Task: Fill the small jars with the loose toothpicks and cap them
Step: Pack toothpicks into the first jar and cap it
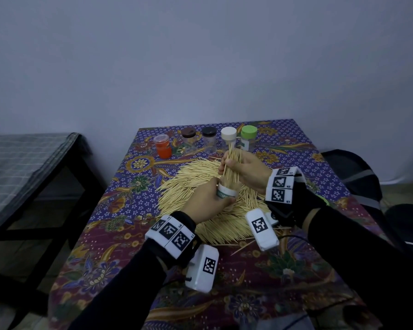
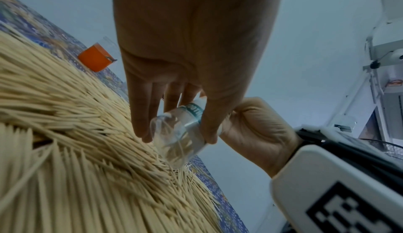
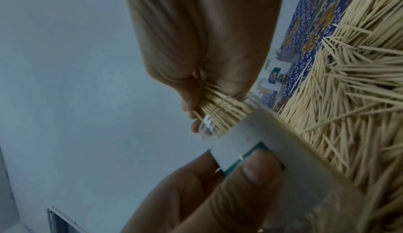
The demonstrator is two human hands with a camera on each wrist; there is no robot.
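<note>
My left hand (image 1: 212,195) grips a clear jar (image 1: 227,194) with a white and green label, tilted over the pile of loose toothpicks (image 1: 188,184). My right hand (image 1: 228,166) grips a thick bundle of toothpicks (image 1: 233,160), whose lower ends sit in the jar's mouth. In the left wrist view the left hand's fingers (image 2: 141,116) and thumb wrap the jar (image 2: 179,133), and a few toothpicks lie inside it. The right wrist view shows the bundle (image 3: 220,111) entering the jar (image 3: 250,142), with the left thumb (image 3: 257,173) on the label.
Several capped jars stand in a row at the table's far edge: orange (image 1: 162,146), brown-capped (image 1: 189,139), black-capped (image 1: 209,139), white-capped (image 1: 228,138), green-capped (image 1: 248,138). A patterned cloth (image 1: 129,246) covers the table. A dark bench (image 1: 22,167) stands left, dark chairs (image 1: 358,172) right.
</note>
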